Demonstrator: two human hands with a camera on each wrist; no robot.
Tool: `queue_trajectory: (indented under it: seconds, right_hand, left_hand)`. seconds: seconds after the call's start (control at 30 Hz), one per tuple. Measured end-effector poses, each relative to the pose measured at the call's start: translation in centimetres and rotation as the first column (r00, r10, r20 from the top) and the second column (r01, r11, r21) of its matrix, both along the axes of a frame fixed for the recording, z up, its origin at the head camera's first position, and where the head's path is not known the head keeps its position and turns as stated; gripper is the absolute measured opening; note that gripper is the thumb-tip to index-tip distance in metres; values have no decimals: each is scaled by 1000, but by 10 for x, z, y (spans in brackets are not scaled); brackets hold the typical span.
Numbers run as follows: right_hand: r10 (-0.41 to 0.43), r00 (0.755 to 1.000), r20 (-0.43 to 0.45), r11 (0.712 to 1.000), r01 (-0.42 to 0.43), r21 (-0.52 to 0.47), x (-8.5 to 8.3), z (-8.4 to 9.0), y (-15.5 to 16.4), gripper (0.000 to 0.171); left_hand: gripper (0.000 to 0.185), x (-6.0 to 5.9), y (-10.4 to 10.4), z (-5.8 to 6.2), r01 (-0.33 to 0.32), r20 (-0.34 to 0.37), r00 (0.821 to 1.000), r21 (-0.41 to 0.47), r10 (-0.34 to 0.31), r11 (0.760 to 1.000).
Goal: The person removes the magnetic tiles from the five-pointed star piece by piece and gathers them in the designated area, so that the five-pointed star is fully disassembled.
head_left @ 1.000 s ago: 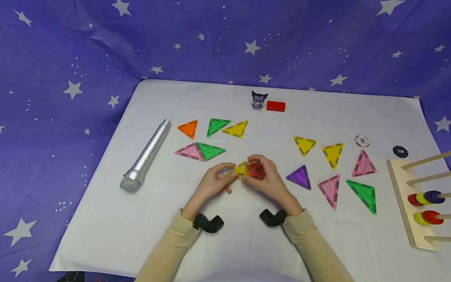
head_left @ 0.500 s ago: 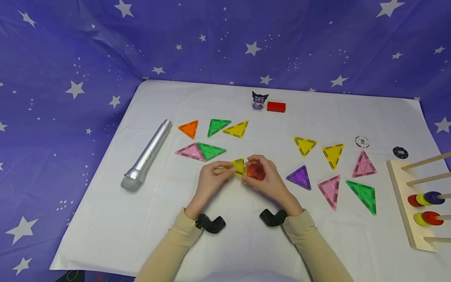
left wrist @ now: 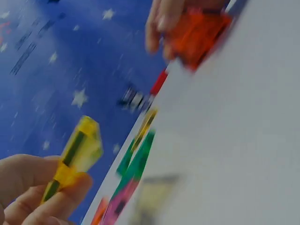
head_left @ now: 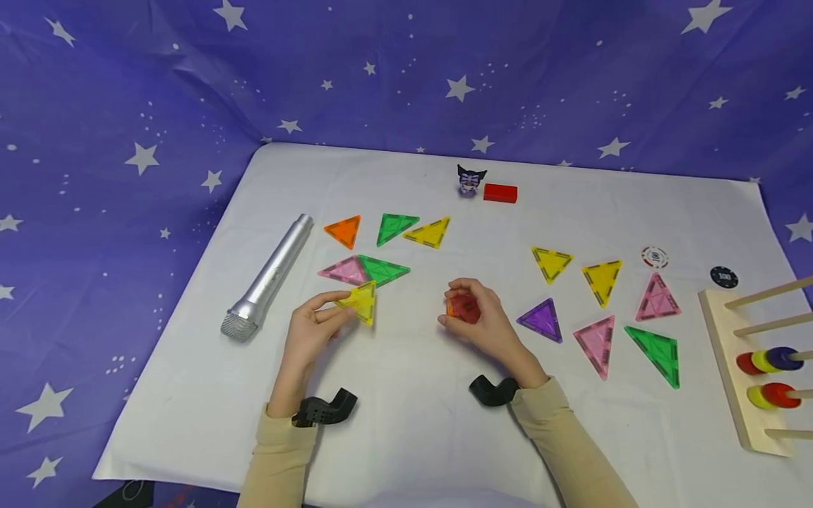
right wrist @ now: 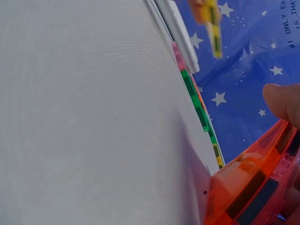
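A blue cloth with white stars (head_left: 159,106) hangs behind my counter (head_left: 413,423), and a white sheet covers the top.

My left hand (head_left: 308,331) pinches a yellow triangle tile (head_left: 360,302) by its edge, between thumb and fingers. The tile is lifted off the counter, just below the pink tile (head_left: 346,271) and the green tile (head_left: 383,270) that lie joined side by side. In the left wrist view the yellow tile (left wrist: 75,157) sticks up out of my fingers (left wrist: 33,187).

My right hand (head_left: 479,324) is curled around an orange-red triangle tile (head_left: 461,307) and grips it near the middle of the counter. The right wrist view shows that tile (right wrist: 253,185) up close, with my fingertip (right wrist: 283,101) on its edge. My two hands are well apart.

A silver microphone (head_left: 269,277) lies to the left of my left hand. Farther back lie an orange tile (head_left: 344,230), a green one (head_left: 394,227) and a yellow one (head_left: 430,233) in a row. To the right lie two more yellow tiles (head_left: 550,262), a purple tile (head_left: 541,319), two pink tiles (head_left: 597,342) and a green one (head_left: 657,353). A little purple toy figure (head_left: 469,181) stands just beside a red block (head_left: 500,192) at the back. A wooden peg rack (head_left: 730,360) with colored rings sits at the right edge, with two round chips (head_left: 653,256) near it.
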State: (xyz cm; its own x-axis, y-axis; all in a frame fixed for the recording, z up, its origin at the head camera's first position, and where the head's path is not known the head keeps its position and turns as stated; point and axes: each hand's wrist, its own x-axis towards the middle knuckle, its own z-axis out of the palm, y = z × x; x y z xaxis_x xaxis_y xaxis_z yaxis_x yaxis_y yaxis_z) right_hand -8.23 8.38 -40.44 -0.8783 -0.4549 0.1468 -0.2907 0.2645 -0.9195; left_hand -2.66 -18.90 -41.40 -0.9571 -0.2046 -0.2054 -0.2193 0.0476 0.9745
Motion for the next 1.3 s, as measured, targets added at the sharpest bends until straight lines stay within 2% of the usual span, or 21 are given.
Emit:
queue_trajectory:
  seconds: [0.1,0.27,0.4,0.53,0.67,0.77,0.83,0.93,1.03,1.1,1.17,1.3]
  right_hand:
    - [0,1000,-4,1000,0,0,-1,-1,1,46]
    - [5,1000,8,1000,-5,-1,-1,0,1,46]
    - [2,1000,16,1000,-2,6,-1,0,2,47]
    - [1,1000,25,1000,-2,17,-1,1,4,47]
    - [27,998,48,999,-28,24,-3,0,7,48]
    - [66,994,87,997,-69,37,-5,0,13,52]
    - [99,989,110,993,-106,55,-6,1,17,54]
    - [151,978,141,986,-160,56,-8,1,24,53]
    - [192,970,150,980,-199,32,-9,1,27,50]
    - [212,966,148,976,-216,13,-9,0,27,50]
    - [220,965,143,975,-224,7,-9,1,27,50]
    - [224,965,135,974,-226,-1,-10,-4,26,51]
  left_hand:
    - [31,7,-17,1,-25,47,999,-50,27,998]
    - [32,13,-35,0,-3,114,993,-172,23,985]
    - [31,14,-38,-4,11,111,994,-247,17,969]
    - [30,13,-38,-5,30,117,993,-338,10,941]
    - [29,10,-34,-2,51,110,994,-361,-11,931]
    - [28,4,-19,5,119,57,993,-340,-106,933]
    - [28,-1,-3,14,202,16,978,-326,-208,924]
    - [26,-9,31,31,326,-43,932,-333,-359,885]
    - [24,-15,65,46,424,-71,881,-324,-468,846]
    - [23,-18,83,48,466,-87,856,-303,-511,832]
    - [22,-21,97,47,483,-96,847,-271,-522,833]
    - [21,-24,111,36,462,-121,863,-203,-491,863]
